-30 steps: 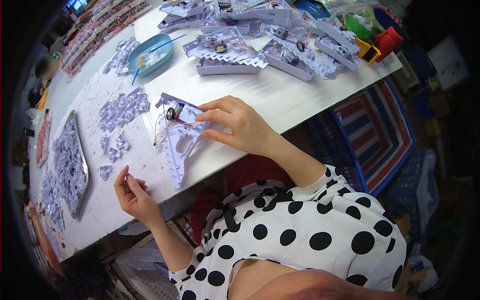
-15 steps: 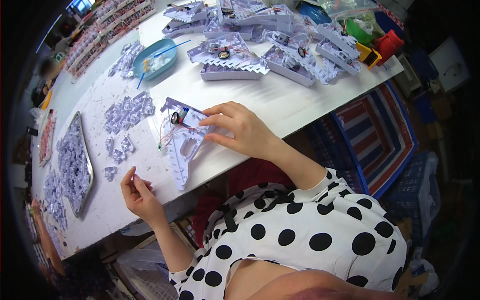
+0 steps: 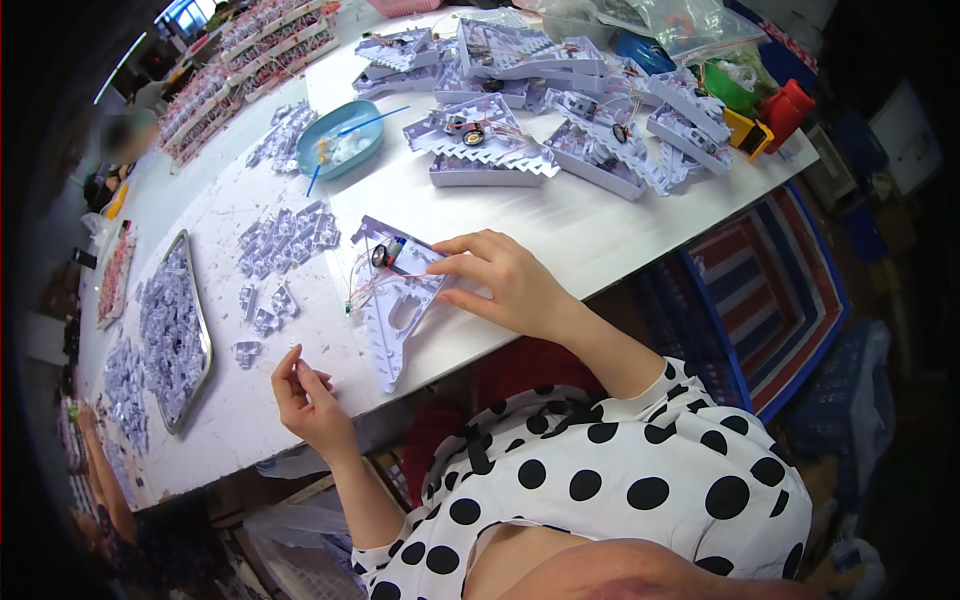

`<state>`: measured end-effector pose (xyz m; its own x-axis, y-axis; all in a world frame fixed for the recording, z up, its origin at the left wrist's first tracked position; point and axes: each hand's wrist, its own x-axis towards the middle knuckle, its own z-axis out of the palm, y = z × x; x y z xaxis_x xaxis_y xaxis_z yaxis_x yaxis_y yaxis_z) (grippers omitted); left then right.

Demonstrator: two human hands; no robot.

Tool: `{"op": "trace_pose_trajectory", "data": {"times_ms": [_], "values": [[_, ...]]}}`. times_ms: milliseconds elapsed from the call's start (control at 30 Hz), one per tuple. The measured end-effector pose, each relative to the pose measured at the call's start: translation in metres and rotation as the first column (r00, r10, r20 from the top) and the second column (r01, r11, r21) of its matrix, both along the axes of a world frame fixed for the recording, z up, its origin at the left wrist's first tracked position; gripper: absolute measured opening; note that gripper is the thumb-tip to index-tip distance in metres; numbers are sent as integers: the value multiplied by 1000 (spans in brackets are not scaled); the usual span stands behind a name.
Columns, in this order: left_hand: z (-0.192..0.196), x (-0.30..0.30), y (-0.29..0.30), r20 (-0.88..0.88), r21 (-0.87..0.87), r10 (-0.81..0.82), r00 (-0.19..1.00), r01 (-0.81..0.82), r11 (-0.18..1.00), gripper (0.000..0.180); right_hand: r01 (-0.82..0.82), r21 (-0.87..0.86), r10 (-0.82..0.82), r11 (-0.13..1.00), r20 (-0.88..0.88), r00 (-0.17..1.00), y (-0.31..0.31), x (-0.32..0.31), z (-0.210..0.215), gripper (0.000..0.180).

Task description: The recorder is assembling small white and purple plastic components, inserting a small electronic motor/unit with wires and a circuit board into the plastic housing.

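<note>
A pale lilac triangular plastic housing [image 3: 405,320] lies on the table in front of me, its open side up. Inside it sit a small motor with a black wheel [image 3: 381,256] and thin red and white wires. My right hand [image 3: 508,285] has its fingertips and thumb on the right edge of this housing. Left of the housing's narrow end, my left hand [image 3: 316,408] is raised by the table edge with curled fingers, thumb close to the index finger. Whatever may be between those fingertips is too small to make out. Several small lilac plastic parts [image 3: 268,308] lie beyond it.
A metal-rimmed tray [image 3: 207,345] of small lilac parts stands at the left. Farther back are a blue bowl [image 3: 371,155] with blue sticks and stacked similar housings [image 3: 490,175]. A red container [image 3: 785,112] stands far right; a striped bag [image 3: 765,290] is below the table.
The whole view has shifted, so everything appears slightly farther right and lower. My right hand stays on the housing; my left hand keeps nearly the same place beside it.
</note>
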<state>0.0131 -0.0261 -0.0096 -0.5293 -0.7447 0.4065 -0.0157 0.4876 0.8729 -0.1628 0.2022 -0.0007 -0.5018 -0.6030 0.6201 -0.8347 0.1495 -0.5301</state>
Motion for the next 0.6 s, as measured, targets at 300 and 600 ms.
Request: {"op": "trace_pose_trajectory", "data": {"times_ms": [300, 600], "values": [[-2, -1, -2, -34, -1, -4, 999, 4, 1000, 19, 6, 43, -7, 999, 4, 1000, 2, 2, 4, 30], [0, 3, 0, -46, -41, 5, 999, -7, 999, 19, 348, -95, -359, 933, -344, 868, 60, -70, 77, 28]]}}
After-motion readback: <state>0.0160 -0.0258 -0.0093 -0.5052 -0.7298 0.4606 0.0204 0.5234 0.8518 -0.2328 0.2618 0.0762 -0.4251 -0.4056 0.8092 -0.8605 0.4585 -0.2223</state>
